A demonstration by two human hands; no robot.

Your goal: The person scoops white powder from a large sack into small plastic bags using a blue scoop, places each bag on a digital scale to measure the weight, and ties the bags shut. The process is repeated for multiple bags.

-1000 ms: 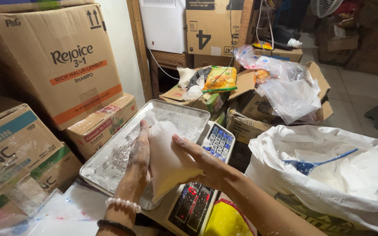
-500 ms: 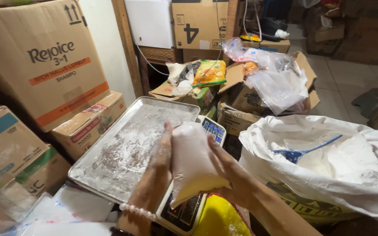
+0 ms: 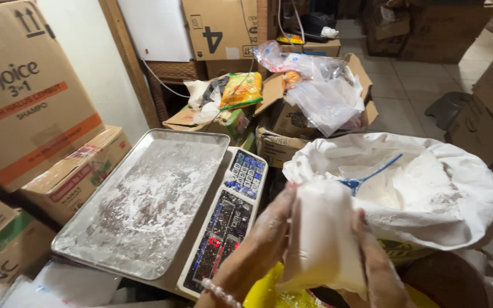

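Observation:
A clear plastic bag filled with white powder point(image 3: 322, 239) is held upright between both hands, low in the middle of the view. My left hand point(image 3: 263, 242) presses flat against its left side and my right hand point(image 3: 375, 259) cups its right side. Both hands are dusted with powder. The bag hangs to the right of a digital weighing scale point(image 3: 229, 219) whose metal tray point(image 3: 144, 199) is coated in white powder and carries nothing. Just behind the bag stands a large open white sack of powder point(image 3: 457, 182) with a blue scoop point(image 3: 363, 179) stuck in it.
Stacked cardboard boxes point(image 3: 27, 97) line the left wall. Behind the scale, open cartons hold a yellow snack packet point(image 3: 239, 90) and loose clear plastic bags point(image 3: 323, 97). A yellow bag point(image 3: 263, 291) lies under my hands. Tiled floor point(image 3: 412, 97) runs off to the back right.
Both hands carried the powder bag off the scale tray and to the right, toward the white sack. The tray now stands bare, and the view has swung right.

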